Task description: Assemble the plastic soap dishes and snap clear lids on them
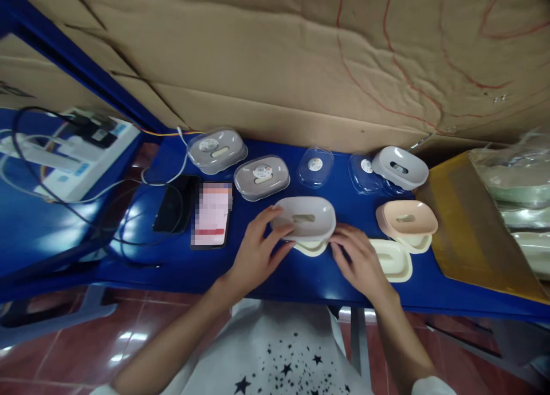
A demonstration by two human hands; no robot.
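Observation:
A grey oval soap dish [307, 226] with a slot in its floor is held between my hands, over a cream-coloured piece [311, 247] that shows below its front edge. My left hand [260, 240] grips its left end, fingers over the rim and thumb at the front. At the right front corner, the curled fingers of my right hand [354, 255] hold the rim; some fingertips are hidden. Beside that hand lies a cream soap dish tray [397, 263]. A peach soap dish [408, 220] rests on another cream piece [419, 244] farther right.
Lidded grey soap dishes [262, 177] stand at the back left. Clear lids [315, 167] and another grey dish [401, 169] lie at the back right. A phone [211, 214], a dark device [176, 206] and a cabled power strip [86, 154] are left; an open carton [464, 212] is right.

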